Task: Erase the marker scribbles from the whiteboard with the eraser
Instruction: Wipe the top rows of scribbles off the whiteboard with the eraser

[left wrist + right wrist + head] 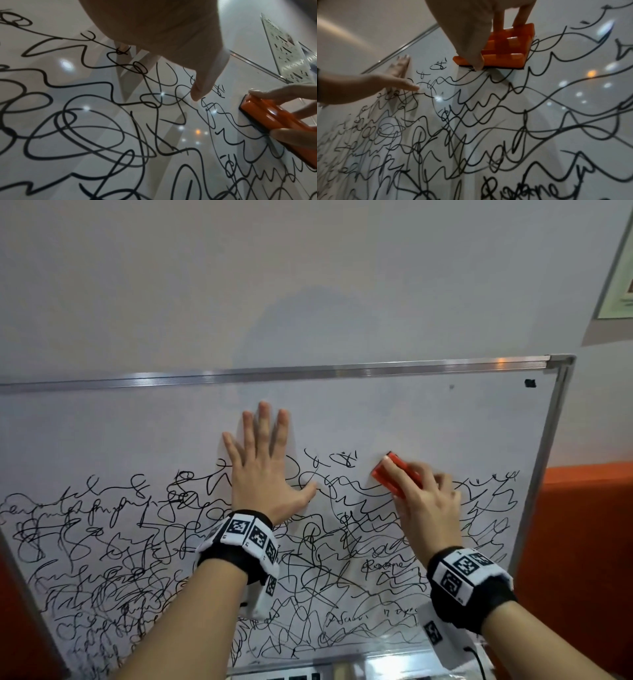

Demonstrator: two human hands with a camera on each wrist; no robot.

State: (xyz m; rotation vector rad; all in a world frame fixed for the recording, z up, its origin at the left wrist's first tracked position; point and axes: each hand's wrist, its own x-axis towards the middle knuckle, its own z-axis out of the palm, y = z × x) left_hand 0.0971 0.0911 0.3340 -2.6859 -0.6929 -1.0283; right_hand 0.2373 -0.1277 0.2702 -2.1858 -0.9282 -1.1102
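A whiteboard (445, 419) in a metal frame leans against the wall. Its upper band is wiped clean; black marker scribbles (144, 542) cover the lower part. My right hand (424, 494) grips an orange eraser (394, 474) with black felt and holds it against the board at the top edge of the scribbles, right of centre. In the right wrist view the eraser (506, 48) sits flat on the board under my fingers. My left hand (263, 467) lies flat on the board with fingers spread, left of the eraser (278, 121).
The board's metal top rail (308, 373) and right rail (544, 460) bound the surface. A small black mark (530, 383) sits in the top right corner. Orange furniture (582, 542) stands to the right. A framed poster (620, 268) hangs on the wall.
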